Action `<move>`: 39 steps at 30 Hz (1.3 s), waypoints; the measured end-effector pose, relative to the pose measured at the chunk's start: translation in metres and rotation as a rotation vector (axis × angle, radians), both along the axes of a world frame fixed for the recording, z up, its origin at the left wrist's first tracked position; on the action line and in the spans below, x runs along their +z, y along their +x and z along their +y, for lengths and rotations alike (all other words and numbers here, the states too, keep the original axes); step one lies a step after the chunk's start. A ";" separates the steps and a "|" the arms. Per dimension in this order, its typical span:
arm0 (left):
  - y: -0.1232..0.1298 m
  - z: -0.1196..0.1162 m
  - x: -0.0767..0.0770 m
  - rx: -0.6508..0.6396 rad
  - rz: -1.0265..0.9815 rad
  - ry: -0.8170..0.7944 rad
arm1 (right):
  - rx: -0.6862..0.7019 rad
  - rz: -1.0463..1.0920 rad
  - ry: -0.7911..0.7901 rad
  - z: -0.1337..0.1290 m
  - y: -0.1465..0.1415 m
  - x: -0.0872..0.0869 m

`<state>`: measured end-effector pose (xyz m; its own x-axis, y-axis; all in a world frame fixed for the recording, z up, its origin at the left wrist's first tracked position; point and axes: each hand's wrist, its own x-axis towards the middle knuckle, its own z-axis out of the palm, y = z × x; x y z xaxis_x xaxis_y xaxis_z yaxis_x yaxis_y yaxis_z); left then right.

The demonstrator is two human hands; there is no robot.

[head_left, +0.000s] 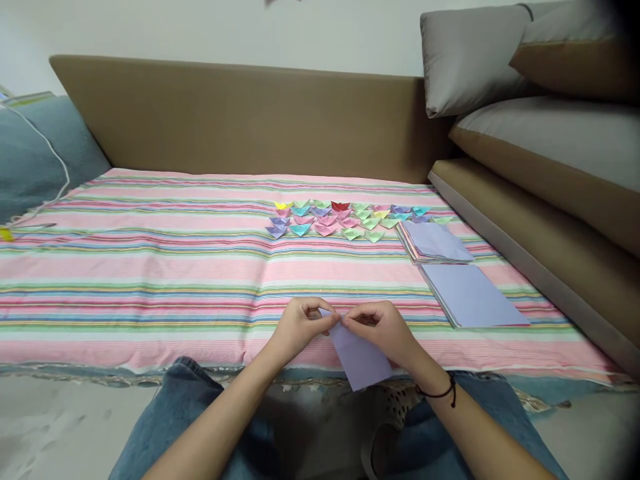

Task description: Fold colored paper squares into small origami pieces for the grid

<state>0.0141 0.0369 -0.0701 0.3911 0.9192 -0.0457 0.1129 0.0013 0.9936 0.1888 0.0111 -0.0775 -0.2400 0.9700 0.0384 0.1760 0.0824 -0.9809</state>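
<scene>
A sheet of lavender paper [361,360] hangs tilted near the front edge of the striped cloth, between my knees. My left hand [309,322] pinches its upper end between thumb and index finger. Right beside it, my right hand [377,327] pinches the same end, the fingertips of both hands nearly touching. Part of the paper's top is hidden behind the fingers. Beyond my hands, several small folded paper boats [326,229] in pink, green, blue, purple, yellow and red stand in rows.
Two stacks of paper lie at the right: a nearer flat lavender stack [475,297] and a farther creased stack [437,241]. Grey and brown cushions [560,140] pile up along the right side. A brown backrest [250,117] closes off the back. A white cable [55,157] runs at the far left.
</scene>
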 end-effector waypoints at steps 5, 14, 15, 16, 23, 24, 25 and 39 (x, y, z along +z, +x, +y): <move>0.000 0.000 0.000 0.030 -0.002 0.024 | -0.026 0.013 0.027 0.001 0.000 0.000; -0.001 -0.001 0.002 -0.055 0.038 0.085 | 0.014 -0.101 0.103 0.002 0.000 0.003; -0.002 0.000 0.003 -0.059 0.061 0.093 | 0.017 -0.109 0.102 0.002 0.001 0.004; -0.003 0.000 0.005 -0.063 0.084 0.101 | 0.017 -0.117 0.098 0.002 0.003 0.006; -0.023 0.010 0.016 -0.103 0.206 0.150 | 0.001 -0.156 0.043 0.006 0.019 0.014; -0.026 0.010 0.017 -0.098 0.200 0.150 | -0.004 -0.149 0.032 0.006 0.021 0.014; -0.029 0.011 0.018 -0.083 0.184 0.153 | -0.016 -0.137 0.020 0.006 0.023 0.014; 0.001 -0.006 0.003 0.057 -0.201 -0.042 | 0.061 -0.098 0.035 0.004 0.009 0.011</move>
<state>0.0152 0.0305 -0.0671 0.3435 0.9391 -0.0107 -0.0891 0.0440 0.9951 0.1975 0.0153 -0.0667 -0.3026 0.9520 0.0455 0.2647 0.1298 -0.9556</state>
